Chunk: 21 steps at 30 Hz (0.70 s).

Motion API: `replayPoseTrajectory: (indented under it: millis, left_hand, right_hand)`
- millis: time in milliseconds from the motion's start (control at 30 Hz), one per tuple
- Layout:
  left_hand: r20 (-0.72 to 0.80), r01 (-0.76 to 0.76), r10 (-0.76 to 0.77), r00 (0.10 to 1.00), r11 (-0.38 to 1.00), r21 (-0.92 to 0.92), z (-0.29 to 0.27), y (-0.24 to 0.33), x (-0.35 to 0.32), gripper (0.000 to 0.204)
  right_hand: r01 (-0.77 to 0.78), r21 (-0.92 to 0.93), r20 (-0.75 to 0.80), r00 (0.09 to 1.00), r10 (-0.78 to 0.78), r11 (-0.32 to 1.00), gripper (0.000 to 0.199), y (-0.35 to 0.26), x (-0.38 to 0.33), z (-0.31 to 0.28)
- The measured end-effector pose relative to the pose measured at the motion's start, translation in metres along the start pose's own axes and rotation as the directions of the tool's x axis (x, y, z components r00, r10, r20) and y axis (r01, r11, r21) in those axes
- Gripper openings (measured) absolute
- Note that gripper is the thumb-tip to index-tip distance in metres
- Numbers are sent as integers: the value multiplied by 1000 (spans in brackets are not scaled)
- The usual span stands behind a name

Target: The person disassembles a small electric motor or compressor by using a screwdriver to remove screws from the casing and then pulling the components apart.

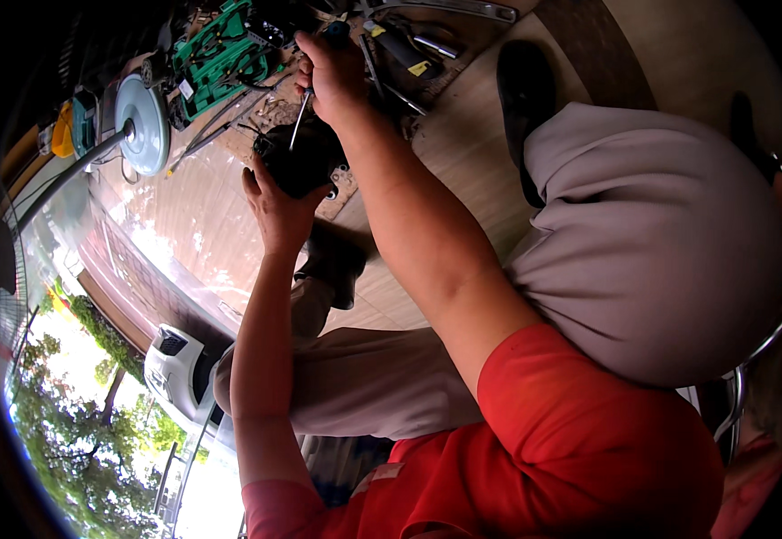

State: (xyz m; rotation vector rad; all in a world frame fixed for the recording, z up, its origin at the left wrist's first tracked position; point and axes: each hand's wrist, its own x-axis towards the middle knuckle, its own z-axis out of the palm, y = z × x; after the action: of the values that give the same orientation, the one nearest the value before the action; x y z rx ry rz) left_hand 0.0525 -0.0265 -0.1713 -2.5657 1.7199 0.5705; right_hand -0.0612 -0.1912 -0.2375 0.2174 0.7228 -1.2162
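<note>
**Head view: we drive a screwdriver into a small black housing**

Head view shows us seated, knees in grey trousers (pixel 642 242) and red sleeves (pixel 579 431) low in the picture, working over a wooden floor (pixel 463 135). Our left hand (pixel 276 208) cups a black machine part (pixel 305 157) from below, fingers wrapped against its near side, clamped on it to keep it from turning. Our right hand (pixel 332 76) is closed around the handle of a screwdriver (pixel 299 112), whose thin shaft runs down into the top of the part; the tip itself is hidden against the dark body.

Beyond the hands lie a green tool case (pixel 220 54), loose hand tools (pixel 409 49) and a round grey disc on a stand (pixel 144 121).

To do this well, we judge that the shaft should stay in line with the screw, with steady pressure along it so the tip does not slip out. The left hand should brace the part firmly, thumb clear of the shaft's path. Small screws could roll off into the clutter, so we would do well to keep them together close by.
</note>
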Motion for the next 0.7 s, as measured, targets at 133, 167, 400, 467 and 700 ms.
replayPoseTrajectory:
  millis: [133, 167, 400, 467, 700]
  left_hand:
    - [0, 7, -7, 1000, 1000, 12, -1, -1, 4, 120]
    - [-2, 9, -9, 1000, 1000, 1, -1, 1, 4, 119]
    - [-25, -18, 17, 1000, 999, -38, -2, -1, 3, 115]
    - [-31, -30, 29, 999, 999, -35, -1, -4, 3, 115]
    - [-16, -35, 34, 999, 999, -34, -3, -4, 3, 114]
  right_hand:
    - [-65, 40, 31, 997, 64, 997, 26, -1, -2, -2]
    - [-70, 41, 26, 997, 69, 997, 25, -2, -2, -3]
    - [-20, 69, -13, 1000, 21, 997, 23, -1, -5, -7]
    - [-32, 82, -23, 999, 34, 996, 24, -1, -6, -8]
    - [-55, 42, -43, 997, 57, 998, 23, 1, -3, -4]
